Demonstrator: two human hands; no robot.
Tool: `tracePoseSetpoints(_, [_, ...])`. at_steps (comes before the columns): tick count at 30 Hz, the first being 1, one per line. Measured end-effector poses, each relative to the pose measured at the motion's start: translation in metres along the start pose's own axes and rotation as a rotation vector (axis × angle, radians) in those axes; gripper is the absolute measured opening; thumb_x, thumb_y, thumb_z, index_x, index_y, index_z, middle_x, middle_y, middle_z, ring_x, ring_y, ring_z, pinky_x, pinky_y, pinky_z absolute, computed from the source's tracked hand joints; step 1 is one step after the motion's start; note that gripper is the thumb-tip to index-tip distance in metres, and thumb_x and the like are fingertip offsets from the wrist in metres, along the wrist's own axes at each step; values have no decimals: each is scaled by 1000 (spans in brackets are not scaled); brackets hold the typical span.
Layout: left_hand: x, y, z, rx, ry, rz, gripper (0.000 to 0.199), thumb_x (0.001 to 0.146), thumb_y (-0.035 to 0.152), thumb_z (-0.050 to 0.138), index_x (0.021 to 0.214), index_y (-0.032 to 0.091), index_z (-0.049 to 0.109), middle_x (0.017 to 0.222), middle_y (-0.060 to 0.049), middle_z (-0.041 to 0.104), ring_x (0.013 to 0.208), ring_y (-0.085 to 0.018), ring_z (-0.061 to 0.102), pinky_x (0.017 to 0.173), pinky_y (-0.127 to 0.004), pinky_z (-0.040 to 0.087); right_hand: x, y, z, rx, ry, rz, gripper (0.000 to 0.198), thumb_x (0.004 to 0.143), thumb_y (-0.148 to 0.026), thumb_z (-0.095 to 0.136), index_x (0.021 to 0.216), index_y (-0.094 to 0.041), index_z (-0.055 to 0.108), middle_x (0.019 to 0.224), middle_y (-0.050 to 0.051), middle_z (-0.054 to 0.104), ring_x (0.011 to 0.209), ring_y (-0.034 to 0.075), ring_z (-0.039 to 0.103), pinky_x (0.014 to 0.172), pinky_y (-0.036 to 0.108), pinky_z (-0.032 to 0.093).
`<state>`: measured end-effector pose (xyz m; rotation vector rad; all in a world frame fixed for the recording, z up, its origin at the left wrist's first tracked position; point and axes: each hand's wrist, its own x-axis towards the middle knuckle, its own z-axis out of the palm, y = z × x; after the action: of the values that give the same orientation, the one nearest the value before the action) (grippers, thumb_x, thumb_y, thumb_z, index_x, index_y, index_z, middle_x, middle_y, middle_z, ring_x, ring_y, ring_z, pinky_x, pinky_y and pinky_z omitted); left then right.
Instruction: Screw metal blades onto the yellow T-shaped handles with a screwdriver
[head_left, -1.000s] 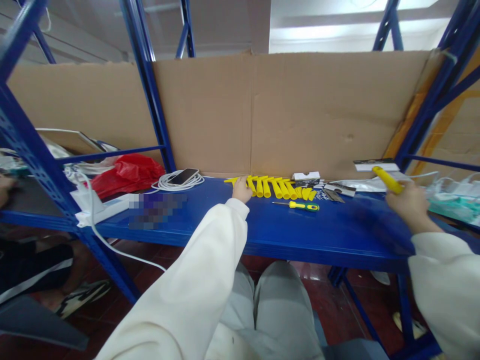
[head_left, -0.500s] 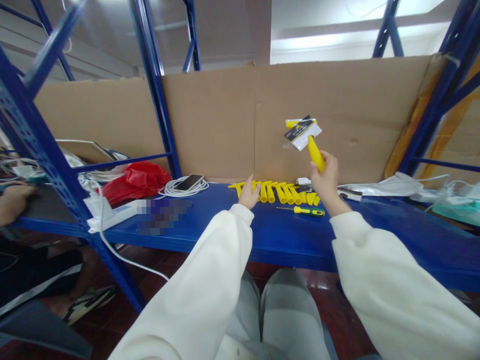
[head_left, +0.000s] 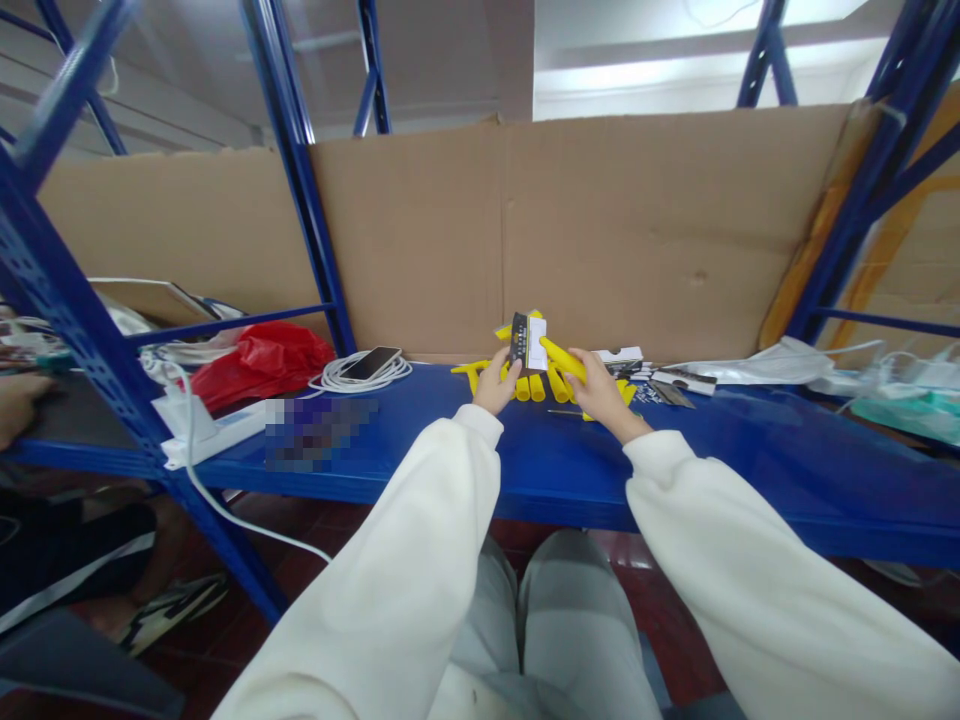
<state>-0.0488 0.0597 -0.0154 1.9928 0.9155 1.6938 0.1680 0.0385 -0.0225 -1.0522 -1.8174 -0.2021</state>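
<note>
My right hand (head_left: 600, 390) is closed round the handle of a yellow T-shaped tool (head_left: 561, 357), which looks like a scraper. Its head carries a black and white card (head_left: 529, 342) in clear plastic. At the card's lower left edge, my left hand (head_left: 493, 384) grips with its thumb and fingers. Beneath both hands, several similar yellow tools (head_left: 535, 388) lie in a row on the blue shelf (head_left: 442, 440). A thin screwdriver shaft (head_left: 562, 412) shows beside my right hand, which hides most of that screwdriver.
Cardboard (head_left: 420, 240) stands behind the shelf. To the left are a phone (head_left: 372, 363) on a coiled white cable, a red plastic bag (head_left: 262, 362) and a white power strip (head_left: 217, 432). White packaging (head_left: 780, 362) lies to the right. Another person's hand (head_left: 21, 400) shows at far left.
My right hand has brought the yellow tool down and left from in front of the cardboard. My left hand has left the row and now grips the card on the tool.
</note>
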Motion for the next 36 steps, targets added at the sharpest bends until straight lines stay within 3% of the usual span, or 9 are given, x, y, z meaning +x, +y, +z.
tracePoseSetpoints(4, [-2,6,4,-17,-47,9,44,94,41,56,131,19,64,136,-9,68,134,-26,57,117,-40,39,0,-1,3,48,-18,39,49,89,-31,54,137,-18,52,132,19,61,121,33,59,107,53,46])
tracePoseSetpoints(14, [-10,6,16,34,-186,-154,37,95,45,52,120,27,71,128,-7,72,132,-28,59,118,-47,37,-5,-16,6,229,-88,26,72,86,-36,62,153,-22,40,128,16,63,119,31,61,107,51,46])
tracePoseSetpoints(17, [-10,9,14,18,-181,-132,38,96,42,49,122,26,71,130,-7,71,132,-27,59,117,-46,38,-4,-22,8,359,-87,135,83,82,-41,69,155,-21,37,118,13,66,111,29,63,102,47,49])
tracePoseSetpoints(21, [-9,15,10,50,-166,-141,37,94,36,50,120,23,72,128,-7,73,132,-28,59,116,-43,41,-1,-31,8,625,-156,435,78,86,-49,64,154,-22,37,91,5,69,79,22,67,72,36,56])
tracePoseSetpoints(24, [-9,19,8,76,-140,-176,37,93,33,50,120,20,72,126,-7,74,132,-27,59,115,-42,42,1,-38,2,770,-217,583,63,90,-47,60,145,-20,45,78,2,68,64,18,64,57,29,50])
tracePoseSetpoints(29, [-8,18,8,56,-86,-214,35,93,37,52,115,18,72,115,-8,78,126,-27,63,114,-40,43,3,-42,-8,855,-176,697,31,84,-41,69,107,-24,57,77,-2,67,56,12,61,51,23,45])
tracePoseSetpoints(36, [-8,16,6,19,-31,-203,30,93,42,56,99,19,74,108,-10,78,121,-30,66,111,-42,45,2,-44,-13,893,-235,648,37,70,-45,79,86,-24,54,71,-4,66,55,12,60,51,23,42])
